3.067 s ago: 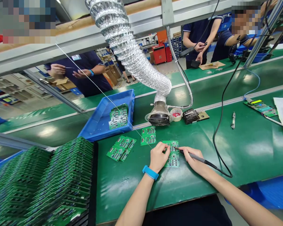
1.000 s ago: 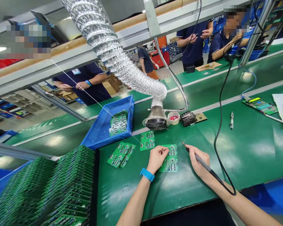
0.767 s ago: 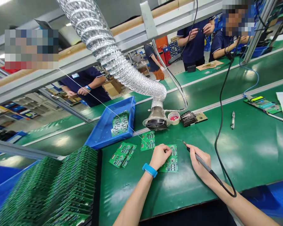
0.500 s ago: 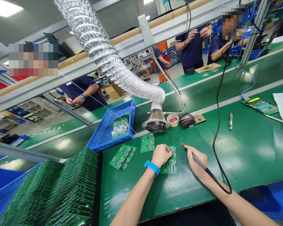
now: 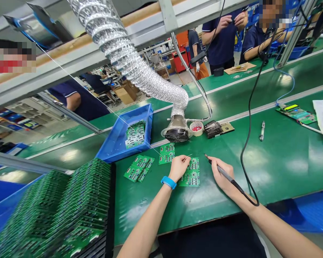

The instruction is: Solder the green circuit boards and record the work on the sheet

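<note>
My left hand [image 5: 179, 168] pinches a thin solder wire [image 5: 187, 157], which runs up and away toward the upper left. Its tip ends just above a green circuit board [image 5: 190, 178] lying on the green bench mat [image 5: 218, 211]. My right hand [image 5: 220, 175] holds a black soldering iron [image 5: 226, 177] like a pen. The iron's tip is a little beyond the board's far right corner and does not touch it. A black cable trails from the iron. Two more green boards [image 5: 167, 154] lie to the left of my hands.
A blue tray [image 5: 115, 143] holds a few boards. A tall rack of boards [image 5: 70, 208] stands at the near left. A fume extractor [image 5: 176, 133] on a foil duct [image 5: 129, 61], a tape roll [image 5: 196, 128] and a black iron stand [image 5: 212, 129] sit behind the boards. Co-workers [image 5: 223, 36] stand beyond.
The iron tip has lifted off the board and sits apart from it. The head view has shifted slightly, and the co-worker at the left has moved away.
</note>
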Action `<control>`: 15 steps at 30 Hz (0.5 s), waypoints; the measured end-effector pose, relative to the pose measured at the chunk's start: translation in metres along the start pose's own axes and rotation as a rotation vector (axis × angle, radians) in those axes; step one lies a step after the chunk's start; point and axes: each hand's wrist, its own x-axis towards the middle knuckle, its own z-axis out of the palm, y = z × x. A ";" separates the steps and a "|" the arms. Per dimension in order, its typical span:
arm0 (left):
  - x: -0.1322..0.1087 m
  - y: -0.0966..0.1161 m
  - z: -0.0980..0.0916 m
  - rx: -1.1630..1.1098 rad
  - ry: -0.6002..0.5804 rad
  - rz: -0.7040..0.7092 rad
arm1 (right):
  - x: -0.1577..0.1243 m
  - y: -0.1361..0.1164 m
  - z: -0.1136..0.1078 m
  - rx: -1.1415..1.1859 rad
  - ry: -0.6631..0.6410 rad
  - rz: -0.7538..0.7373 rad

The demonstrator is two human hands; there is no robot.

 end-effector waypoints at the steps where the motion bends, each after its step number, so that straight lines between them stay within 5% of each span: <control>1: -0.003 -0.001 -0.003 -0.026 0.014 0.011 | 0.000 0.000 0.000 0.008 -0.015 -0.006; 8: -0.022 0.000 -0.006 -0.087 0.092 0.140 | 0.000 -0.001 0.003 0.064 -0.102 -0.010; 15: -0.008 0.016 -0.003 0.265 -0.108 0.137 | 0.001 0.001 0.003 0.026 -0.045 -0.014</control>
